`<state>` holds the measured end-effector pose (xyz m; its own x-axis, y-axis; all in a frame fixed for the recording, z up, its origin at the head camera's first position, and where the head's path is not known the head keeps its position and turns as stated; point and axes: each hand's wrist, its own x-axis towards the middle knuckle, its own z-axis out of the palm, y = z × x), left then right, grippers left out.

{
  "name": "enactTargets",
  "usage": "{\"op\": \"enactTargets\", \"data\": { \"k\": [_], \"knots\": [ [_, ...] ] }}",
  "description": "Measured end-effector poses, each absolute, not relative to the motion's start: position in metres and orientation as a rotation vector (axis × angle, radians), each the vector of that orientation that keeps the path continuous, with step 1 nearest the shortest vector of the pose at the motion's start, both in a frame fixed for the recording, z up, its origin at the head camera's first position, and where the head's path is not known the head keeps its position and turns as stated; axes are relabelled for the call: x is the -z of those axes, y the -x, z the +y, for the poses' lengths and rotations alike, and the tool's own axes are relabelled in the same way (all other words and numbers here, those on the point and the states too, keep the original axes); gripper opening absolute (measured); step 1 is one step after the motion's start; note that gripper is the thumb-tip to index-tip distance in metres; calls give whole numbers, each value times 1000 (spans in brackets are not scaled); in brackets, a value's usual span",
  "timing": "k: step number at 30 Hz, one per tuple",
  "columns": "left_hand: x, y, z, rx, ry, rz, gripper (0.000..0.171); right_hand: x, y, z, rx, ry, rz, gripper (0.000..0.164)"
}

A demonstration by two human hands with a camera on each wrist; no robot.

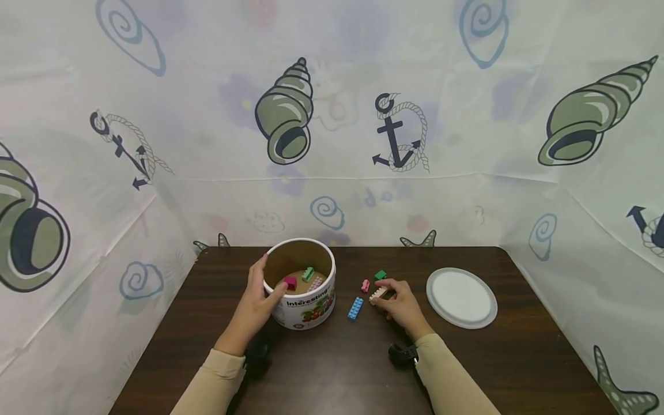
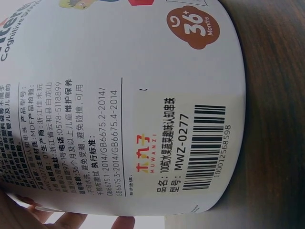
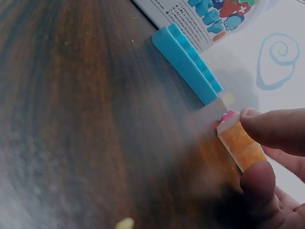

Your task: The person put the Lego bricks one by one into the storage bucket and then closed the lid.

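Observation:
A white printed tub (image 1: pixel 303 311) stands on the table with a pink, a green and a pale pink toy brick inside. My left hand (image 1: pixel 257 297) grips its left rim, the thumb over the edge; in the left wrist view the fingertips show along the tub's wall (image 2: pixel 157 62). With thumb and fingers my right hand (image 1: pixel 407 308) pinches a cream building brick (image 1: pixel 378 294), whose hollow underside faces the right wrist camera. Close by lie a blue brick (image 1: pixel 355 309), a small pink brick (image 1: pixel 365 286) and a green brick (image 1: pixel 381 275).
A round white lid (image 1: pixel 461 298) lies on the dark wooden table (image 1: pixel 337 374), right of my right hand. Patterned white cloth (image 1: pixel 342 115) hangs behind the table and along both sides.

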<state>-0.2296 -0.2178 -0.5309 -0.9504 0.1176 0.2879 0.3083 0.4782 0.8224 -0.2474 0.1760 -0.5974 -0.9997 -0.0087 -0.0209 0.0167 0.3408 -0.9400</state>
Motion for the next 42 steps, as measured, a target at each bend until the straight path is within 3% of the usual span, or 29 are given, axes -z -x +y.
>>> {"op": "enactTargets", "data": {
  "k": [7, 14, 27, 42],
  "knots": [
    [530, 230, -218, 1485, 367, -2540, 94, 592, 245, 178, 1757, 32, 2527, 45],
    [528, 230, -217, 1468, 377, -2539, 93, 590, 245, 180, 1768, 100, 2450, 25],
    [530, 231, -218, 1474, 370, -2551, 93, 592, 247, 185, 1534, 252, 2527, 7],
    [528, 226, -222, 1493, 382, -2540, 93, 590, 240, 187, 1803, 74, 2333, 32]
  ]
}}
